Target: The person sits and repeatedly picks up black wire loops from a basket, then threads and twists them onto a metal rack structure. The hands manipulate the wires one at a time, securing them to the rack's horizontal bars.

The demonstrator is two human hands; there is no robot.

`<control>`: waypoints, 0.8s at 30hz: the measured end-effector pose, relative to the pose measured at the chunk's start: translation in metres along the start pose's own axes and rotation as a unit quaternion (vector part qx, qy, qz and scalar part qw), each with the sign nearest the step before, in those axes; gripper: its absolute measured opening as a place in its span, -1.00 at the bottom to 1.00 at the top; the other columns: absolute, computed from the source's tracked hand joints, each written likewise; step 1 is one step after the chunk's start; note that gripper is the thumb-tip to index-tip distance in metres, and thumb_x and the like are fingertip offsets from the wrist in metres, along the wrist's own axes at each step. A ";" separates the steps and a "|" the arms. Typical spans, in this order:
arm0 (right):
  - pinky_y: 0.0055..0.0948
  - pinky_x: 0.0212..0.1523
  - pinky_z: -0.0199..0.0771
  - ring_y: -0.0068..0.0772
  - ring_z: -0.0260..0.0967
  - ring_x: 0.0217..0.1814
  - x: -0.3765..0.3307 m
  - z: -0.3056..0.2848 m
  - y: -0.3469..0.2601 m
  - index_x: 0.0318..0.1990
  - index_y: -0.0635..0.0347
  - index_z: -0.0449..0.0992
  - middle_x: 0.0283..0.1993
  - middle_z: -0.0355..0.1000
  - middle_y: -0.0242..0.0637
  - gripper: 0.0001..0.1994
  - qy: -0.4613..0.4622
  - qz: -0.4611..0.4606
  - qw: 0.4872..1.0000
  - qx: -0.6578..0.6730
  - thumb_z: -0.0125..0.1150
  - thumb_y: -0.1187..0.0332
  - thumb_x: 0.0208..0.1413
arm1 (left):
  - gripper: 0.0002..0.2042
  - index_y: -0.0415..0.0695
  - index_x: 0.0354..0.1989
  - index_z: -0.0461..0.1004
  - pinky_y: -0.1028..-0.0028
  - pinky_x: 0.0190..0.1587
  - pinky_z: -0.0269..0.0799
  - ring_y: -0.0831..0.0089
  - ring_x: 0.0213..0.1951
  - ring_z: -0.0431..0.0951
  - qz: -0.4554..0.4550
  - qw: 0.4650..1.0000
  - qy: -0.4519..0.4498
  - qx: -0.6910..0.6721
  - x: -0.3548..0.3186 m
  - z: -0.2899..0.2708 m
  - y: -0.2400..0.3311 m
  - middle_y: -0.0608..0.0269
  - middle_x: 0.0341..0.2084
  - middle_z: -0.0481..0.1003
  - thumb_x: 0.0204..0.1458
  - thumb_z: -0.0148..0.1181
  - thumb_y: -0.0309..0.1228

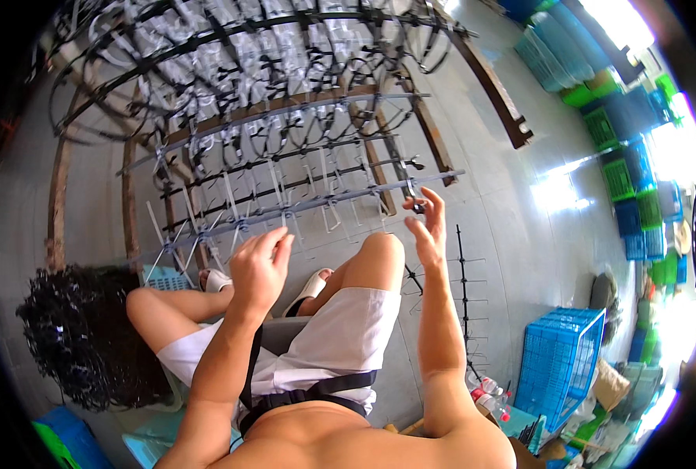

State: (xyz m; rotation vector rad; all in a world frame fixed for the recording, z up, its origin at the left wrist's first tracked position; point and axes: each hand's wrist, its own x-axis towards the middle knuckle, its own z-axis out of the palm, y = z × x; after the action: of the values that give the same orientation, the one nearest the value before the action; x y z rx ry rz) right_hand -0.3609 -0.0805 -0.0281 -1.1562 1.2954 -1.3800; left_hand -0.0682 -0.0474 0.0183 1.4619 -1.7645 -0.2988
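In front of me a grey rod [313,202] with several thin prongs lies slantwise, its right end resting near a brown rail. My right hand [432,228] is raised close to that end, thumb and fingers closed around a small dark piece [418,206] whose kind I cannot make out. Just on the near side of the rod is my left hand [259,267], its fingers drawn together; anything in them is too small or hidden. Beyond, black rods [274,184] with prongs lie across the rails, and farther back black looped strips [231,47] hang in rows.
A heap of black strips [82,336] stands by my left leg. Brown rails [430,144] run away from me under the rods. On the right are a pronged black rod [462,289], a blue crate [555,363] and plastic bottles [489,399]. Stacked blue and green crates [629,180] line the far right.
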 end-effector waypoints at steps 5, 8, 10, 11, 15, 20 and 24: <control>-0.53 -0.08 0.27 -0.56 0.26 -0.21 -0.002 -0.013 -0.003 0.23 0.17 0.12 -0.28 0.34 -0.36 -0.41 -0.050 0.035 0.997 -0.055 0.07 0.53 -0.02 | -0.85 -0.20 -0.32 0.53 0.40 -0.43 0.46 0.28 -0.49 0.56 -0.002 0.999 -0.017 -0.036 -0.007 -0.004 -0.004 0.15 -0.53 0.55 -0.06 0.27 -0.43; -0.37 0.06 0.21 -0.44 0.28 -0.09 -0.003 -0.027 -0.014 0.30 0.11 0.05 -0.17 0.33 -0.30 -0.31 -0.071 0.061 0.994 -0.054 0.04 0.51 -0.08 | -0.86 -0.18 -0.34 0.52 0.35 -0.40 0.47 0.24 -0.45 0.56 -0.018 0.999 -0.018 -0.043 -0.015 0.002 -0.001 0.20 -0.53 0.55 -0.09 0.26 -0.44; -0.35 0.11 0.18 -0.42 0.26 0.01 -0.001 -0.036 -0.018 0.31 0.07 0.05 -0.11 0.33 -0.30 -0.31 -0.071 0.041 0.990 -0.115 0.04 0.43 -0.08 | -0.85 -0.18 -0.33 0.51 0.34 -0.41 0.46 0.26 -0.44 0.55 -0.012 0.999 -0.011 -0.050 -0.020 0.012 -0.006 0.23 -0.53 0.54 -0.10 0.26 -0.44; -0.35 0.12 0.17 -0.43 0.24 0.03 0.001 -0.035 -0.020 0.31 0.06 0.06 -0.10 0.34 -0.30 -0.32 -0.065 0.027 0.989 -0.131 0.05 0.41 -0.07 | -0.84 -0.18 -0.33 0.51 0.34 -0.41 0.46 0.26 -0.44 0.55 -0.008 0.999 -0.009 -0.052 -0.021 0.015 -0.007 0.23 -0.53 0.54 -0.10 0.26 -0.44; -0.36 0.09 0.24 -0.40 0.33 -0.03 0.014 -0.021 -0.029 0.26 0.16 0.14 -0.12 0.39 -0.26 -0.41 -0.077 0.070 0.987 -0.120 0.13 0.34 0.03 | -0.84 -0.17 -0.32 0.51 0.30 -0.39 0.45 0.20 -0.43 0.55 -0.033 0.998 0.002 -0.062 -0.027 0.018 -0.015 0.17 -0.52 0.54 -0.10 0.25 -0.43; -0.41 0.05 0.33 -0.37 0.40 -0.11 0.011 -0.027 -0.007 0.19 0.28 0.21 -0.11 0.41 -0.22 -0.49 -0.071 0.080 0.990 -0.094 0.15 0.27 0.14 | -0.90 -0.17 -0.49 0.43 0.21 -0.33 0.42 0.12 -0.42 0.51 -0.043 0.995 -0.007 -0.095 -0.034 0.009 -0.016 0.10 -0.53 0.49 -0.11 0.16 -0.42; -0.30 0.23 0.10 -0.30 0.20 0.16 -0.005 -0.040 -0.002 0.25 0.21 0.14 0.14 0.23 -0.14 -0.43 -0.023 0.032 0.965 -0.258 0.07 0.12 0.18 | -0.73 -0.18 -0.14 0.43 0.30 -0.33 0.47 0.19 -0.37 0.55 -0.027 0.991 0.045 -0.120 -0.062 -0.079 -0.030 0.13 -0.40 0.51 -0.02 0.20 -0.41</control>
State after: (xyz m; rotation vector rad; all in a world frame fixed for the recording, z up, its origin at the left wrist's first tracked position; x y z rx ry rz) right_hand -0.3996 -0.0690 -0.0274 -1.4609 1.7004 -0.9833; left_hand 0.0090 0.0234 0.0236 1.3301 -1.5593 -0.4504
